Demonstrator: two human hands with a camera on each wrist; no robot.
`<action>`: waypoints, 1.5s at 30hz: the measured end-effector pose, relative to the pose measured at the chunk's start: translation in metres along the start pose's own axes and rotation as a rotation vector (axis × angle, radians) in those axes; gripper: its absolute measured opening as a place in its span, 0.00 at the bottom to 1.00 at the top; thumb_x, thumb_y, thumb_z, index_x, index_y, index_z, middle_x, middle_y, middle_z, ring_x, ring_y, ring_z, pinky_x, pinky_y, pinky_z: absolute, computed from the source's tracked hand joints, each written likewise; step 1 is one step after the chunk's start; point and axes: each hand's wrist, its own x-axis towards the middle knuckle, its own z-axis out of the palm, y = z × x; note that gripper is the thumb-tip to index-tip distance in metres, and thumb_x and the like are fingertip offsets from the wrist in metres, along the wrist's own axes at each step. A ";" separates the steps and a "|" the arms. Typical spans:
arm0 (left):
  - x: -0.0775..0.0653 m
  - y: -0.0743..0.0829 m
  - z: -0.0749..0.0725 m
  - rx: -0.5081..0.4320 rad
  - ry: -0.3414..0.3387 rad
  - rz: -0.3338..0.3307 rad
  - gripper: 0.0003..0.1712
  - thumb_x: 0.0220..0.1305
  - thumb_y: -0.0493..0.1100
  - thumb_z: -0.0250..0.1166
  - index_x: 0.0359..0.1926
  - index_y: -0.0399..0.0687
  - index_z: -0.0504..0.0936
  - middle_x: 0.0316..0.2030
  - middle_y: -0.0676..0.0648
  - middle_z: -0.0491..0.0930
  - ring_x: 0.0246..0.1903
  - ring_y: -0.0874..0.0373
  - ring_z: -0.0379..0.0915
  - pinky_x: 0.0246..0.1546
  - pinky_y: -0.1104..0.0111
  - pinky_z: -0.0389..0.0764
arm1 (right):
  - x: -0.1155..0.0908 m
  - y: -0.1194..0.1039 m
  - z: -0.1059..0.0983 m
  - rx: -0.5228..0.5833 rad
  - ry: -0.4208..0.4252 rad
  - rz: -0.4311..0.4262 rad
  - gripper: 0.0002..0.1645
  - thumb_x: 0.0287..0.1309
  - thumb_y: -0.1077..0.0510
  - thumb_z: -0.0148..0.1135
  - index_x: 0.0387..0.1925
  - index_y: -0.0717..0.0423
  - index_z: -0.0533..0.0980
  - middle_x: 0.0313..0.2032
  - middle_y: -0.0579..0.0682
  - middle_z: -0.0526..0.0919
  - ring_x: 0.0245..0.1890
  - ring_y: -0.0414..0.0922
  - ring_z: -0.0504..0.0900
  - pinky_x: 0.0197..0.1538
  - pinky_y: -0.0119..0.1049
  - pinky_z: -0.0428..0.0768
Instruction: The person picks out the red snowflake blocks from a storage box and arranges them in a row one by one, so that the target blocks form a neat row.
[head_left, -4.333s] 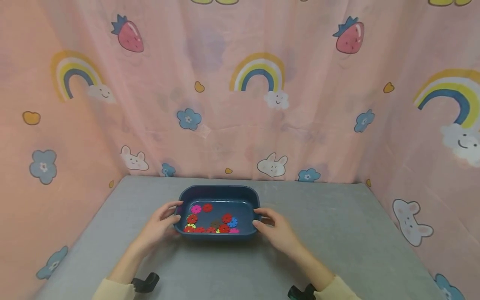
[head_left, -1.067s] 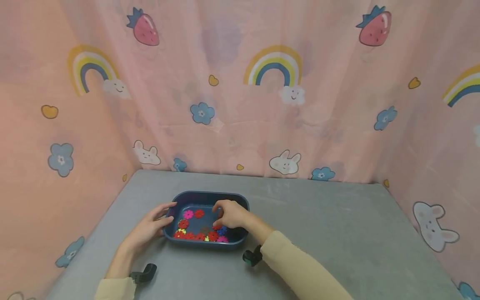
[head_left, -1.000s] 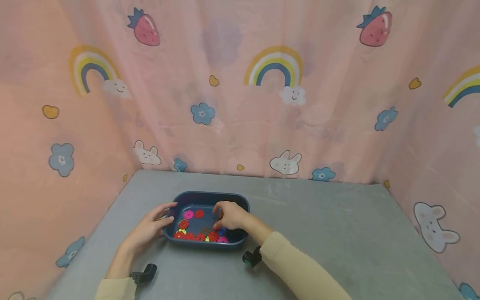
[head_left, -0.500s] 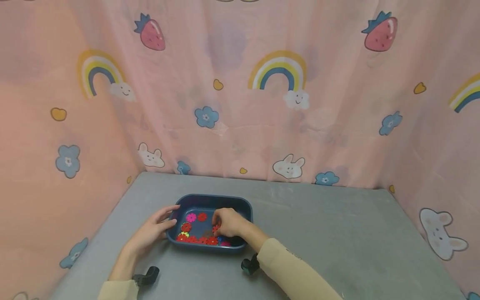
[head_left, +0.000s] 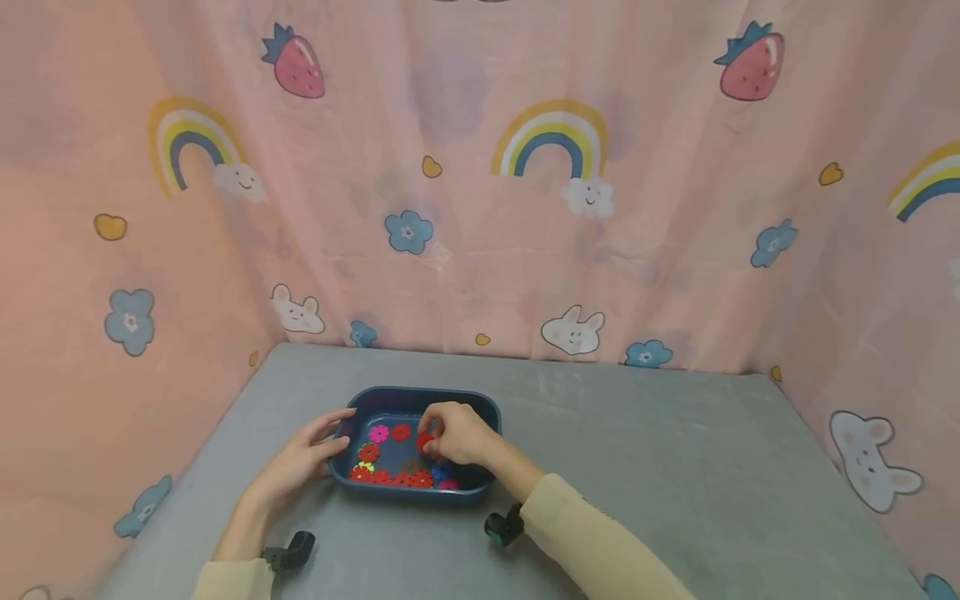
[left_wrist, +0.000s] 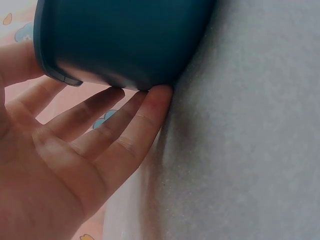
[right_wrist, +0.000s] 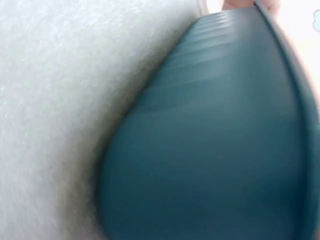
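Observation:
A dark blue plastic basin with rounded corners sits on the grey table, with several small flower-shaped discs inside. At its left end my left hand holds the rim and wall; the left wrist view shows its fingertips against the outer wall. My right hand is over the basin's right half, pinching a red flower-shaped disc between thumb and fingers. A pink disc and another red disc lie apart near the back. The right wrist view shows mostly the basin's outer wall, hiding that hand.
More red discs, with yellow, blue and pink ones among them, cluster along the basin's near side. A grey cloth-like surface covers the table. Pink patterned curtains stand behind it and along both sides.
My right hand has gone from the basin's right rim to inside it, taken a red disc and raised it slightly leftward. The left hand keeps its hold; the basin sits slightly farther left.

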 end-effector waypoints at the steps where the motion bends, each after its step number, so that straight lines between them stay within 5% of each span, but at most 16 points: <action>1: 0.000 0.000 0.000 0.004 0.002 -0.003 0.32 0.76 0.42 0.58 0.77 0.48 0.62 0.77 0.30 0.45 0.70 0.34 0.59 0.58 0.48 0.76 | -0.001 -0.002 -0.002 0.006 -0.004 0.002 0.10 0.59 0.68 0.71 0.40 0.53 0.81 0.24 0.48 0.79 0.23 0.42 0.84 0.29 0.34 0.81; 8: -0.001 0.001 -0.001 0.027 0.005 -0.023 0.32 0.76 0.43 0.58 0.77 0.50 0.62 0.77 0.30 0.45 0.72 0.34 0.55 0.61 0.44 0.72 | -0.015 -0.010 -0.017 0.113 -0.009 -0.001 0.11 0.59 0.70 0.69 0.42 0.56 0.81 0.28 0.50 0.80 0.29 0.48 0.88 0.36 0.40 0.86; 18: -0.002 -0.001 -0.001 0.013 0.005 -0.022 0.32 0.76 0.43 0.58 0.77 0.49 0.61 0.77 0.30 0.45 0.70 0.34 0.57 0.60 0.45 0.73 | -0.029 -0.005 -0.045 0.173 0.122 -0.097 0.12 0.65 0.66 0.66 0.49 0.61 0.76 0.29 0.59 0.82 0.26 0.52 0.86 0.35 0.51 0.86; 26: 0.000 0.000 0.000 0.021 -0.002 -0.021 0.32 0.76 0.43 0.58 0.77 0.49 0.61 0.77 0.30 0.45 0.69 0.34 0.60 0.59 0.48 0.75 | -0.044 0.013 -0.073 0.232 0.227 -0.080 0.10 0.63 0.67 0.66 0.46 0.62 0.78 0.30 0.62 0.83 0.26 0.58 0.86 0.34 0.49 0.86; 36: -0.001 0.003 -0.001 0.038 -0.005 -0.036 0.32 0.77 0.43 0.57 0.77 0.51 0.60 0.77 0.30 0.44 0.71 0.34 0.57 0.61 0.45 0.72 | -0.051 0.044 -0.102 0.217 0.341 -0.036 0.11 0.64 0.65 0.67 0.47 0.61 0.77 0.31 0.60 0.83 0.25 0.48 0.84 0.33 0.39 0.86; 45: 0.000 0.003 -0.003 0.058 -0.008 -0.036 0.32 0.76 0.44 0.58 0.77 0.53 0.61 0.77 0.31 0.46 0.71 0.33 0.56 0.63 0.41 0.69 | -0.042 0.074 -0.105 0.208 0.402 0.057 0.13 0.64 0.64 0.68 0.48 0.62 0.77 0.33 0.63 0.84 0.27 0.53 0.85 0.35 0.37 0.85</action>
